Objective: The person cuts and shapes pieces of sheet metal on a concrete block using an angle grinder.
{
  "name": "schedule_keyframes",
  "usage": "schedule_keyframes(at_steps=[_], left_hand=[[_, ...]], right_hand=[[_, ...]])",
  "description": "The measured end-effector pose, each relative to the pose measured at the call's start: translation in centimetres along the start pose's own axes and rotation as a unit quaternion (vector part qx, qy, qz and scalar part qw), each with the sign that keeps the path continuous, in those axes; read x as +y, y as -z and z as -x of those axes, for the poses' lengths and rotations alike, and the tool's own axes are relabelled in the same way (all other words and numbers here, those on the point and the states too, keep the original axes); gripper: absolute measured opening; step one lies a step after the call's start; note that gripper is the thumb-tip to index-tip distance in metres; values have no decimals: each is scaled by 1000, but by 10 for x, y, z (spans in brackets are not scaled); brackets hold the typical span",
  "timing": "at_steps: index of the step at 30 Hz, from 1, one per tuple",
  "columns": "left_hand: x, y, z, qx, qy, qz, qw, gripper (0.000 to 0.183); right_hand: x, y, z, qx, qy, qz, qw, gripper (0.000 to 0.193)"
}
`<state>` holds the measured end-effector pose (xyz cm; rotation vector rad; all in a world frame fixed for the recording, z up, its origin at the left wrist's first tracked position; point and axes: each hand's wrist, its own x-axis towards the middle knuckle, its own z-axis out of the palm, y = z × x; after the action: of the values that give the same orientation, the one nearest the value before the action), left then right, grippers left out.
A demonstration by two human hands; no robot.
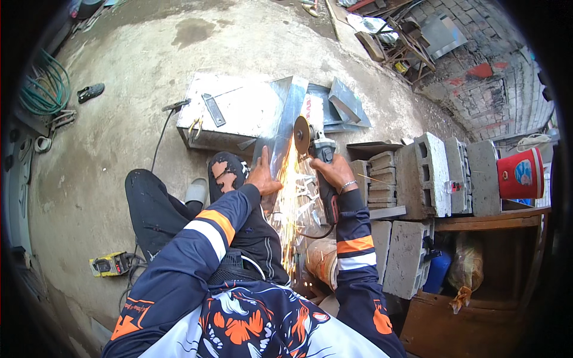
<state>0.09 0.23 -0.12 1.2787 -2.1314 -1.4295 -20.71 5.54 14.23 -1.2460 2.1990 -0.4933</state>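
Note:
My right hand (338, 173) is wrapped round the body of an angle grinder (324, 150), with a bracelet at the wrist. The grinder's round disc (302, 135) stands upright at the right edge of a long, shiny sheet-metal piece (290, 98). From there orange sparks (289, 203) stream toward me and hide part of the metal. Fingers stretched out, my left hand (263, 174) presses on the metal left of the sparks. The far end of the piece lies over a pale metal box (239, 98), on which rests a dark flat bar (213, 110).
A cabled clamp (176, 106) lies at the box's left edge. Folded metal pieces (348, 102) sit beyond the grinder. Concrete blocks (422, 173) and a red bucket (520, 173) stand at right. A yellow-and-black cabled device (110, 264) is on the floor, left; a hose (46, 86) hangs farther off.

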Motion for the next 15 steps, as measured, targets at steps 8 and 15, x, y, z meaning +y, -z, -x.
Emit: schedule_keyframes(at_steps=[8,15], left_hand=[[2,-1,-2,3,-14,18,1000,132],[2,-1,-4,9,-12,20,1000,132]], right_hand=[[-5,5,6,18,-15,61,998,68],[-5,7,10,-2,-17,63,998,64]])
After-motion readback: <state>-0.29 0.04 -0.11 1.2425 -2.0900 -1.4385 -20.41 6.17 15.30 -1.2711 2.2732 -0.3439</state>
